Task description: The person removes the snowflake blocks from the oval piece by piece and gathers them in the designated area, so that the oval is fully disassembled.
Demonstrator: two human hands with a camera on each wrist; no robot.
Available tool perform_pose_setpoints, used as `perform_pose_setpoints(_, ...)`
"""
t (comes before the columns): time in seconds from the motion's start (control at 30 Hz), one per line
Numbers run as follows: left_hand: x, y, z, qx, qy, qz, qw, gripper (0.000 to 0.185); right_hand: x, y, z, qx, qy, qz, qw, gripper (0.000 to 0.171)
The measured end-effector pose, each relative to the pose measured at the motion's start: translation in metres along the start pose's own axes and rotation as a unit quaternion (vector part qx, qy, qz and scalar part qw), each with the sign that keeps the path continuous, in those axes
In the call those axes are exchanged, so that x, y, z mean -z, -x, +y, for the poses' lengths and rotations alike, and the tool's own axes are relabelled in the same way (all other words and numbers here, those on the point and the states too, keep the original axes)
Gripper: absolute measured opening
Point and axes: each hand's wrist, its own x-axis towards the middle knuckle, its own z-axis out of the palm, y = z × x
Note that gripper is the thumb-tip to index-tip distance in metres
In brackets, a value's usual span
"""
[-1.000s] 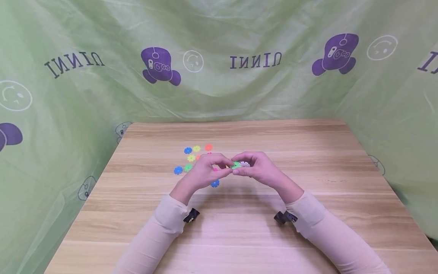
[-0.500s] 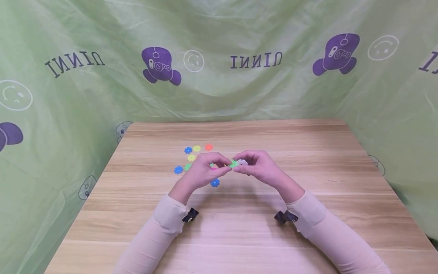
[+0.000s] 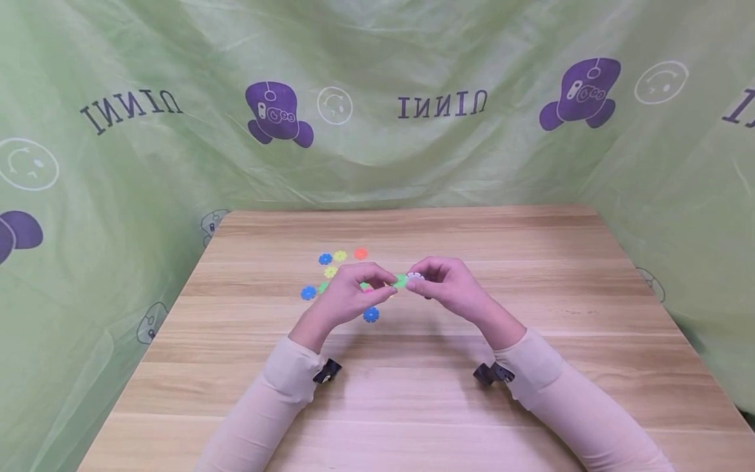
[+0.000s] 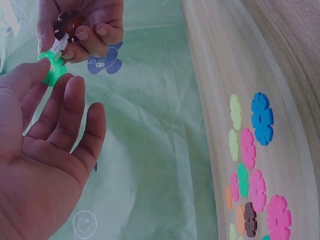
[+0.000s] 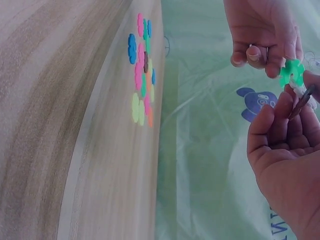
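Above the table, my left hand (image 3: 354, 288) pinches a green notched plastic disc (image 4: 56, 74) between thumb and fingertips. A white notched disc (image 4: 60, 46) meets the green one edge to edge, set at an angle to it. Behind the white disc, a dark brown disc (image 4: 70, 25) shows against the palm of my right hand (image 3: 451, 282). The right thumb and fingers grip the white and brown pair. In the right wrist view the green disc (image 5: 292, 72) faces the camera and the brown disc (image 5: 303, 102) stands nearly edge-on.
Loose notched discs lie on the wooden table (image 3: 531, 262) behind and left of my hands: a blue disc (image 3: 371, 314), a yellow disc (image 3: 340, 255), an orange disc (image 3: 361, 254) and several others, pink ones among them. A green printed curtain (image 3: 377, 164) encloses the table's back and sides.
Both hands have risen slightly, and the discs have shifted a little left. The green disc has tilted, and the right thumb now overlaps the white disc.
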Motion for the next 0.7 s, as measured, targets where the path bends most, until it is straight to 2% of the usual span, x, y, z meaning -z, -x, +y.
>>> perform_pose_setpoints(0.17,0.0013,0.0008,0.0,0.013,-0.003,-0.006,0.9999,0.014,0.0002,0.0005,0.0,0.007,-0.002,0.002,1.0,0.014)
perform_pose_setpoints(0.7,-0.0006,-0.0015,-0.0003,0.006,0.012,-0.019,0.9997,0.021,0.0023,0.0003,0.0033,0.015,-0.007,-0.006,1.0,0.013)
